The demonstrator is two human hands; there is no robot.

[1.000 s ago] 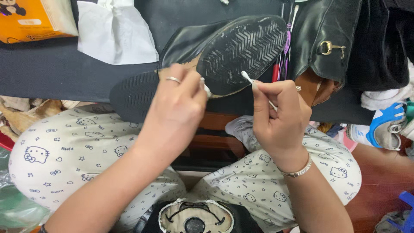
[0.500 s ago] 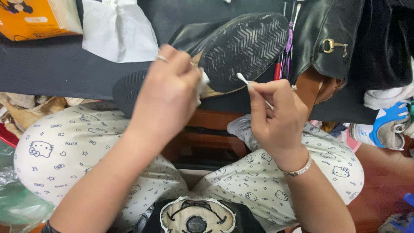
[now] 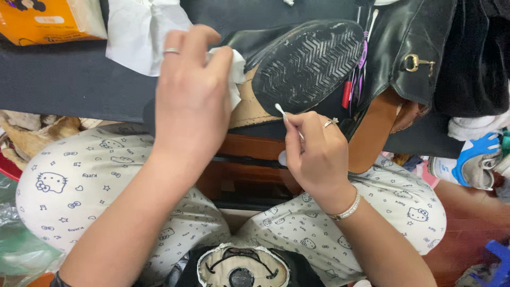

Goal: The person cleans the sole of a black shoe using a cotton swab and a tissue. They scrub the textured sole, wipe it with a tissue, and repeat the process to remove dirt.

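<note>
Now the left hand (image 3: 191, 101) lies over the heel end of the black shoe (image 3: 297, 69), its fingers (image 3: 204, 42) clenched around a wad of white tissue (image 3: 231, 74) and pressing it to the tan side of the sole. The shoe lies sole-up on the dark bench (image 3: 74, 79), the zigzag tread just beyond the fingertips of both hands. The right hand (image 3: 316, 154) sits below the toe end, its fingers (image 3: 297, 125) pinched on a thin cotton swab (image 3: 282, 112); the swab's white tip touches the lower edge of the tread, just above the thumb. Rings show on both hands, and a bracelet circles the right wrist.

Beyond the right fingers a black leather bag (image 3: 419, 58) with a gold clasp leans against the shoe; whether anything is inside cannot be told. A few red and purple sticks (image 3: 356, 79) stand between shoe and bag. Past the left fingers lie a white cloth (image 3: 138, 32) and an orange packet (image 3: 48, 21).

Compared with half a second ago, the left hand has slid up and leftward, further over the heel, and the swab tip has dropped to the tread's lower rim.
</note>
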